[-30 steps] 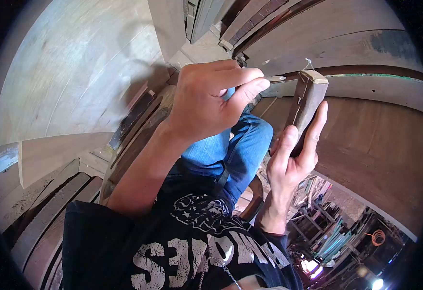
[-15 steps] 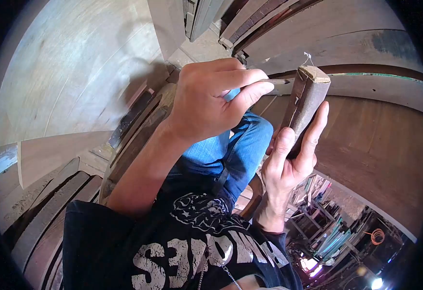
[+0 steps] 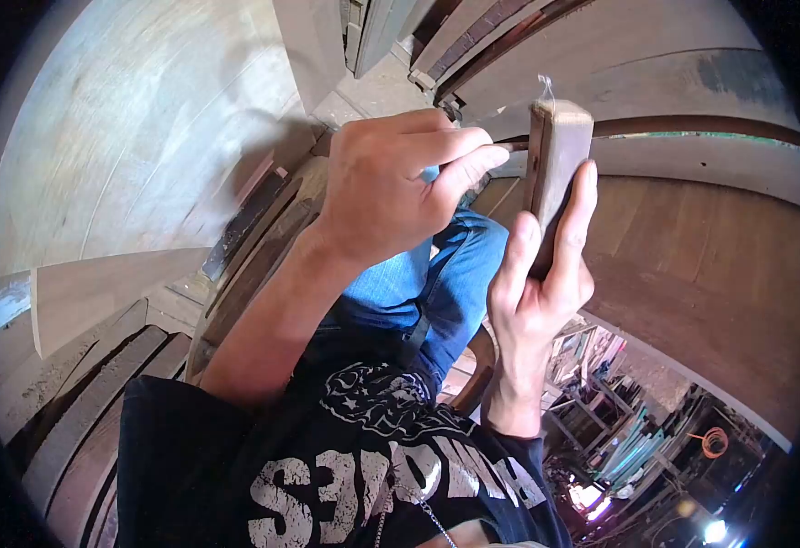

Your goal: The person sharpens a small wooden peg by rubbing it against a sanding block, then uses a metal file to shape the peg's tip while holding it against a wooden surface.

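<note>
My left hand [image 3: 400,178] is closed in a pinch on a thin brown stick [image 3: 516,146]. Its far end meets the left side of a block or overlaps it from this view; actual contact is unclear. The long, narrow brown block [image 3: 560,164] stands nearly upright, with a paler top end and a small clear or whitish wisp [image 3: 544,89] sticking up from it. Around its lower part my right hand [image 3: 546,265] is closed, thumb on the left and fingers on the right. The lower end of the block is hidden in that hand.
A large pale curved panel [image 3: 144,128] fills the upper left. Wooden slats [image 3: 98,411] lie at the lower left. On the right is a brown wooden panel [image 3: 701,265]. Cluttered pieces and an orange coil [image 3: 714,443] show at the lower right. My jeans [image 3: 459,274] are below the hands.
My right hand and the block have moved left and slightly up, and the block has turned more upright. My left hand has shifted slightly left; less of the stick shows beyond its fingers.
</note>
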The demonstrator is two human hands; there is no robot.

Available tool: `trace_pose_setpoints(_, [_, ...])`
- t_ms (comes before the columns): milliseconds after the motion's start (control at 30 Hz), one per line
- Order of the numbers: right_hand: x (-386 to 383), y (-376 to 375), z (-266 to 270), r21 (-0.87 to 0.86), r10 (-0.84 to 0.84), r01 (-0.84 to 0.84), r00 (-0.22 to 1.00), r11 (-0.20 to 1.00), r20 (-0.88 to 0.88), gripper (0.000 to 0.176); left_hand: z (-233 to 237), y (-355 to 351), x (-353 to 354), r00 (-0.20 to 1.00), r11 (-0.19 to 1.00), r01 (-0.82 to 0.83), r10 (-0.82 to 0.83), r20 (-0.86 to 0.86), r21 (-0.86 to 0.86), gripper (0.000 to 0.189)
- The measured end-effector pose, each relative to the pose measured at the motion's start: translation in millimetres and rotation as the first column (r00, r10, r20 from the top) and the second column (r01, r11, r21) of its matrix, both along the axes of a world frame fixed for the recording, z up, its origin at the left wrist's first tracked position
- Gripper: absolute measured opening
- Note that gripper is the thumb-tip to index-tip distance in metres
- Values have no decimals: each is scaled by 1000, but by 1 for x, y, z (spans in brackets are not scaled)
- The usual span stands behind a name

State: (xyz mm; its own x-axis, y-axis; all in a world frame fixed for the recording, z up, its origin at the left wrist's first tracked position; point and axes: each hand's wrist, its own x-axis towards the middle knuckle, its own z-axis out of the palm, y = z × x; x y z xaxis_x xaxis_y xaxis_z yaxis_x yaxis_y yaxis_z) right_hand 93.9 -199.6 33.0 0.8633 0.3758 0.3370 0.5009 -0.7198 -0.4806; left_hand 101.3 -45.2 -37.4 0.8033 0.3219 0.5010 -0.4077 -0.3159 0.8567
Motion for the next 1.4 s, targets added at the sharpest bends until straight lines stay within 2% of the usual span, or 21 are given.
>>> trace_pose_setpoints(67, [0,0,-2,-12,-5,6,1000,1000,30,55,2,3,-2,996,999,13,-11,-92,29,9])
trace_pose_setpoints(133, [-2,-2,-14,35,27,-31,995,999,99,56,0,1,0,1000,999,-19,20,-23,35,9])
trace_pose_setpoints(167, [-9,-4,-9,24,-57,58,996,998,-70,56,-2,-1,0,998,998,-45,44,39,36,9])
trace_pose_setpoints(267, [7,0,-7,23,28,-31,995,999,95,54,-2,-3,0,1000,1000,-30,30,9,4,8])
trace_pose_setpoints(300, [4,4,3,-36,-25,24,1000,999,-14,54,-1,-3,-1,1000,1000,-14,13,-10,-24,8])
trace_pose_setpoints(367, [4,-1,-7,15,78,-80,992,997,94,54,1,1,-1,999,1000,3,-1,-54,19,8])
trace_pose_setpoints(400, [-1,-3,-7,-72,20,-16,998,997,52,54,0,-1,1,1000,1000,-17,17,-3,8,8])
trace_pose_setpoints(433, [-2,-1,-9,25,12,-13,999,1000,50,54,-2,-4,0,998,999,-39,39,43,-5,8])
trace_pose_setpoints(500, [8,1,-8,26,55,-58,992,998,116,54,-2,-6,0,998,999,-48,48,38,-3,8])
trace_pose_setpoints(533, [6,1,-3,5,-6,6,1000,1000,10,54,-2,-5,0,999,999,-46,46,25,-3,8])
trace_pose_setpoints(700, [-1,-3,-7,1,-16,16,1000,1000,-6,55,-4,-7,1,995,997,-74,72,70,17,8])
trace_pose_setpoints(767, [6,-4,-5,-51,-6,10,997,999,73,55,-2,-9,-1,997,997,-71,69,36,34,8])
trace_pose_setpoints(800, [7,3,3,10,-55,56,997,998,-49,55,-2,-9,-1,998,998,-55,55,12,8,8])
trace_pose_setpoints(867, [1,-1,0,7,-69,70,996,998,-58,55,-2,-8,-2,999,999,-37,37,-22,-14,8])
trace_pose_setpoints(967, [-5,-7,-10,17,-110,111,991,994,-75,55,-9,-10,1,996,999,-48,46,80,24,8])
trace_pose_setpoints(1033, [2,-5,-6,-123,-83,87,996,989,35,55,-2,-9,-2,999,999,-36,36,2,-14,8])
trace_pose_setpoints(1100, [-2,3,8,-82,-153,141,974,987,-169,55,-1,-7,-1,998,999,-27,26,-53,-18,8])
trace_pose_setpoints(1167, [-4,-5,-9,21,-14,14,1000,1000,-1,55,2,-5,-2,996,998,-24,20,-87,-52,9])
trace_pose_setpoints(1233, [-6,-6,-11,18,-82,83,995,996,-65,55,0,-6,-3,998,999,-43,45,-42,27,11])
trace_pose_setpoints(1300, [3,-3,-6,9,-22,21,1000,1000,13,54,-2,-9,-1,999,999,-49,49,-14,4,11])
trace_pose_setpoints(1400, [-4,0,-1,-46,-96,93,993,995,-66,54,-6,-9,0,999,997,-54,54,6,-53,12])
